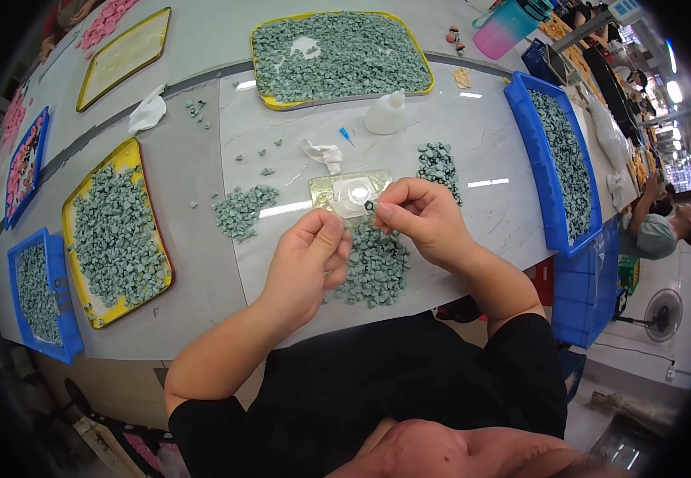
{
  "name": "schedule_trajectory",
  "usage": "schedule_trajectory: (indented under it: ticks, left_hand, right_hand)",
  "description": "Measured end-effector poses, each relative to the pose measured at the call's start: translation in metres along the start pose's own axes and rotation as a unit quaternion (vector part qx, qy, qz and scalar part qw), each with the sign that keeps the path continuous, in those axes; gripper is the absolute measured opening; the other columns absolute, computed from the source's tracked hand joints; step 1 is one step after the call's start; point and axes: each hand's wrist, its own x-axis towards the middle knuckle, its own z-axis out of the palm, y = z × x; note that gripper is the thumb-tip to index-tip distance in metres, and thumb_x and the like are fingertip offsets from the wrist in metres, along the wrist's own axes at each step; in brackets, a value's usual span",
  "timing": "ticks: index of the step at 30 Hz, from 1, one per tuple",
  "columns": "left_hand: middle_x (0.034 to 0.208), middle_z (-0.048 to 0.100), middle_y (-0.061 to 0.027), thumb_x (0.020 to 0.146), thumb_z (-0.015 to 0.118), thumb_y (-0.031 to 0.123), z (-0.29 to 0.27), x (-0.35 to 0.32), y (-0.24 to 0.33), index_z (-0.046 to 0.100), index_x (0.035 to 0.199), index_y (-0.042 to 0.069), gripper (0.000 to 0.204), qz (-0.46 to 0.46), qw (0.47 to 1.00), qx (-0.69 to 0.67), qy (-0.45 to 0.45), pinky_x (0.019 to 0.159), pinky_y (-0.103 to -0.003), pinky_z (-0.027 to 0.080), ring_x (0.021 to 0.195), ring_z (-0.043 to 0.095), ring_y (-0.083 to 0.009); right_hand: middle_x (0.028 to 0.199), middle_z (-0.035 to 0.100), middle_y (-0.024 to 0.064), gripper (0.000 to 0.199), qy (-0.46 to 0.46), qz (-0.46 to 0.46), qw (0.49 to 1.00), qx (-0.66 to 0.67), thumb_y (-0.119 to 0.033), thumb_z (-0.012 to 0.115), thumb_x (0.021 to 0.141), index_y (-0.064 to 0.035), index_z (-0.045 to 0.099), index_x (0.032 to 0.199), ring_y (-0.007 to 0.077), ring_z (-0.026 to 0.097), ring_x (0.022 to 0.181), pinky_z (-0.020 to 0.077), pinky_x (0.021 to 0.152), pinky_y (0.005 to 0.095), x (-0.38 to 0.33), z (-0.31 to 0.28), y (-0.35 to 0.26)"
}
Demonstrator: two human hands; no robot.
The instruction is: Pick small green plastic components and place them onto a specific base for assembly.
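In the head view, the right hand (429, 219) is pinching a small dark piece (369, 205) at the frame's centre — just beside a clear dish (349, 201). The left hand's (307, 253) thumb and fingers are closing together, lower left; whether they are gripping anything, I cannot tell. A green pile (379, 275) is lying just below — centre.

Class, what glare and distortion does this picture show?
Head view: white glare streaks on the table; head view: straight edges bow, black fills the corners; head view: ceiling lights burn out white; head view: the small piece in the right hand lacks fine detail.
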Motion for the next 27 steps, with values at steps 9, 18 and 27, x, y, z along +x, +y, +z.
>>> schedule_trajectory:
  ticks: [9, 18, 27]
  left_hand:
    - [0.059, 0.034, 0.0025, 0.096, 0.036, 0.029, 0.007, -0.004, 0.003, 0.039, 0.074, 0.009, 0.03, -0.052, 0.998, 0.011, -0.013, 0.039, -0.02, 0.02, 0.049, 0.027, -0.0059]
    - [0.055, 0.032, 0.0034, 0.095, 0.039, 0.031, 0.008, -0.006, 0.0, 0.039, 0.069, 0.01, 0.034, -0.045, 0.998, 0.04, 0.003, 0.039, -0.02, 0.019, 0.046, 0.023, -0.0056]
    - [0.058, 0.037, 0.004, 0.095, 0.04, 0.03, 0.01, -0.011, -0.007, 0.044, 0.073, 0.008, 0.031, 0.039, 0.996, 0.075, 0.041, 0.043, -0.02, 0.028, 0.048, 0.033, -0.0043]
  right_hand:
    - [0.077, 0.06, 0.0088, 0.013, 0.007, -0.387, 0.863, -0.324, 0.006, 0.066, 0.069, 0.0015, 0.06, 0.08, 0.0175, 0.057, 0.066, 0.0441, 0.058, 0.0252, 0.002, 0.003, 0.01]
    - [0.079, 0.06, 0.0096, 0.026, -0.018, -0.535, 0.724, -0.435, 0.002, 0.07, 0.061, 0.0019, 0.062, 0.086, 0.0222, 0.057, 0.068, 0.0452, 0.059, 0.0307, 0.001, 0.008, 0.007]
    - [0.082, 0.059, 0.012, 0.023, -0.014, -0.585, 0.663, -0.467, -0.001, 0.071, 0.061, 0.0053, 0.061, 0.081, 0.0244, 0.056, 0.069, 0.0468, 0.058, 0.0327, 0.003, 0.016, 0.017]
